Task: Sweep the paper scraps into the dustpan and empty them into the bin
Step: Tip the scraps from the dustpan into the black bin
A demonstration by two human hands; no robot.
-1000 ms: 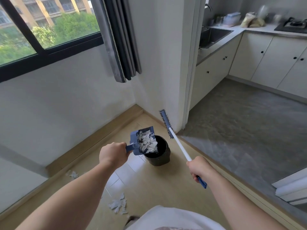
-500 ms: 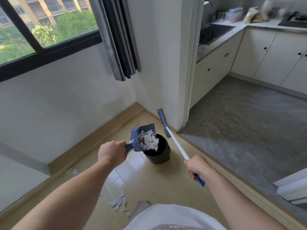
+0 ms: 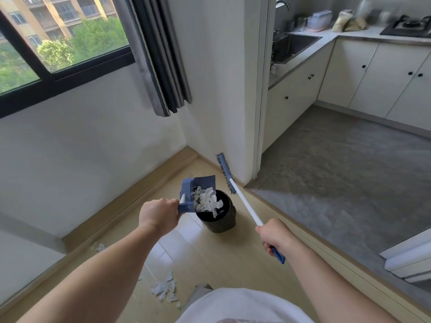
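Observation:
My left hand [image 3: 159,215] grips the handle of a blue dustpan [image 3: 198,184], tilted over the black bin [image 3: 221,221]. White paper scraps [image 3: 206,201] slide from the pan into the bin's mouth. My right hand [image 3: 276,235] holds the white handle of a blue broom [image 3: 242,201], whose brush head [image 3: 225,172] is raised near the wall corner, just right of the bin. More scraps [image 3: 164,287] lie on the wooden floor close to my body, and a few others [image 3: 98,247] by the skirting on the left.
A white wall with a window and dark curtain [image 3: 161,54] stands behind the bin. To the right a doorway opens onto a grey kitchen floor [image 3: 338,171] with white cabinets [image 3: 373,73] and a sink [image 3: 293,46]. A white object [image 3: 410,257] sits at the right edge.
The dustpan has tipped further over the bin and the scraps have slid down toward its mouth. The broom stays raised in my right hand.

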